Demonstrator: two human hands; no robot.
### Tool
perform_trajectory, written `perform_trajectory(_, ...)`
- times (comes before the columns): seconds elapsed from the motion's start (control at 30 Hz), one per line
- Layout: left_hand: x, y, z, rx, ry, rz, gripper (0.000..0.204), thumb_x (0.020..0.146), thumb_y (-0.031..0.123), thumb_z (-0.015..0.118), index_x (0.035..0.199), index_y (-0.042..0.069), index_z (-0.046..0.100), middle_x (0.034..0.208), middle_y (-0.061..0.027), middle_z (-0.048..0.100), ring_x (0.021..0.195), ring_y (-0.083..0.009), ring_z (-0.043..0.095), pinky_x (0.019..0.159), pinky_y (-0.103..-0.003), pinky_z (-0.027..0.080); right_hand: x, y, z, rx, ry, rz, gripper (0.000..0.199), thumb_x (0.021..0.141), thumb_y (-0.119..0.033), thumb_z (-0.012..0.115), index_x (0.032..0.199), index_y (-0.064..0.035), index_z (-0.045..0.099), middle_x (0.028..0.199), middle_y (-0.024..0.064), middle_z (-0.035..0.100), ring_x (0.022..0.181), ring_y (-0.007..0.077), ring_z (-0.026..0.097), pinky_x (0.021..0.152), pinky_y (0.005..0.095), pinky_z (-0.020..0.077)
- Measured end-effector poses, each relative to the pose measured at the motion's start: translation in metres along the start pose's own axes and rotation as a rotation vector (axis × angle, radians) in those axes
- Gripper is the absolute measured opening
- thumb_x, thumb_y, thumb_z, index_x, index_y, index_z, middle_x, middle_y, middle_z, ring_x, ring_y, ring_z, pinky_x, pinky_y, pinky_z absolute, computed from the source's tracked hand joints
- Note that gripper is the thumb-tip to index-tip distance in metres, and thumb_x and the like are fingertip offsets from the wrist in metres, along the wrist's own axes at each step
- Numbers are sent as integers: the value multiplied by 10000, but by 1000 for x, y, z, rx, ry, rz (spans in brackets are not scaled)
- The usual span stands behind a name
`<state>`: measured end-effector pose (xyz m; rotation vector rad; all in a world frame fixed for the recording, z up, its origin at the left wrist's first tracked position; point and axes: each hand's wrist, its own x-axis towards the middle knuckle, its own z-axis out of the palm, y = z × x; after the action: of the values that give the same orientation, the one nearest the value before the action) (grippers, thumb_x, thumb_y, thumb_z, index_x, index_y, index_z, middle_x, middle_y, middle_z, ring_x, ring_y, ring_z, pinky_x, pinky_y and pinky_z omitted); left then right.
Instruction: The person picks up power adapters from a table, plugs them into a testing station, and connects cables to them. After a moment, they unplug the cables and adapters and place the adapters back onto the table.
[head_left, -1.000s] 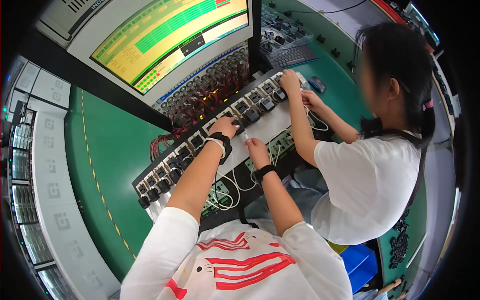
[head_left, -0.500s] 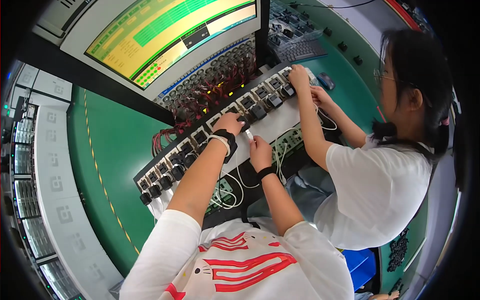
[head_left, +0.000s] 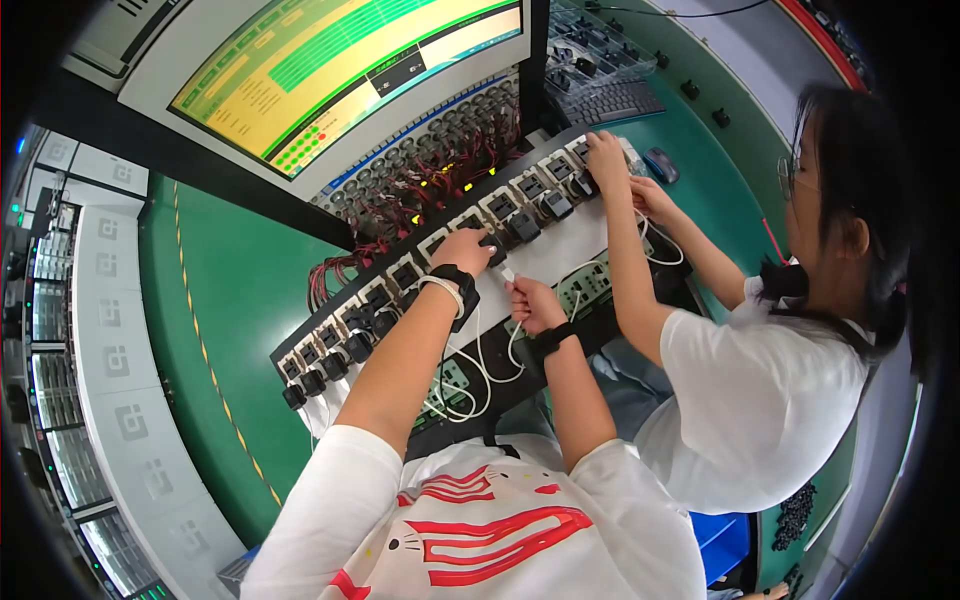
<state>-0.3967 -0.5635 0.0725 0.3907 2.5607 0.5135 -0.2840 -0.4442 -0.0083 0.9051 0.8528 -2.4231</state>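
White cable ends are what this moment is about; the person's left hand point(head_left: 465, 250) sits closed on a black plug-in block point(head_left: 492, 247) at one slot of the long test rack point(head_left: 400, 275), while the right hand point(head_left: 533, 303) pinches the white connector tip point(head_left: 507, 273) of a thin white cable point(head_left: 480, 365) just below that same slot; so I'd say this is the plugging-in step, connector lined up but not seated (can't tell if it's touching the block); next it needs a straight push while the left hand steadies the block; a co-worker's hand point(head_left: 605, 155) works the far end of the rack under the green-and-yellow monitor point(head_left: 340, 70).
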Motion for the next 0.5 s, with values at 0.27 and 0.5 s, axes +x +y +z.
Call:
perform_trajectory(0.27,1,-2,5,-28,51,17,426,818,278,628,1217,135,584,1074,-165,631,999,-325,593,856,-398,461,9,4,-1,275,-66,171,275,977,-285,393,763,-122,447,561,-90,255,429,52,194,388,201,184)
perform_trajectory(0.5,7,-10,10,-73,64,35,425,812,269,635,1210,127,587,1067,-169,633,994,-324,596,847,-393,463,7,11,19,203,94,70,272,967,-279,391,750,-123,442,557,-89,288,427,47,209,385,197,184)
